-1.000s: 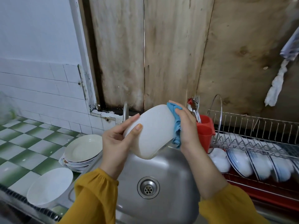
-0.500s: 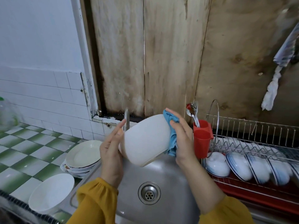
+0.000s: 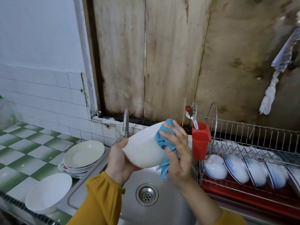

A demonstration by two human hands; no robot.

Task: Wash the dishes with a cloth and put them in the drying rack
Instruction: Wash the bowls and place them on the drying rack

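Note:
A white bowl is held tilted above the steel sink, its outside toward me. My left hand grips its rim and underside from the left. My right hand holds a bunched blue cloth against the bowl's right side. The wire drying rack on a red tray stands to the right, with several white and blue-rimmed bowls leaning in its lower tier.
A tap rises behind the bowl. A red cutlery cup with forks hangs on the rack's left end. A stack of plates and a white bowl sit on the green checkered counter on the left.
The bowl has turned in my hands and my left hand has shifted under its rim. My right hand has slid the cloth down over the bowl's side.

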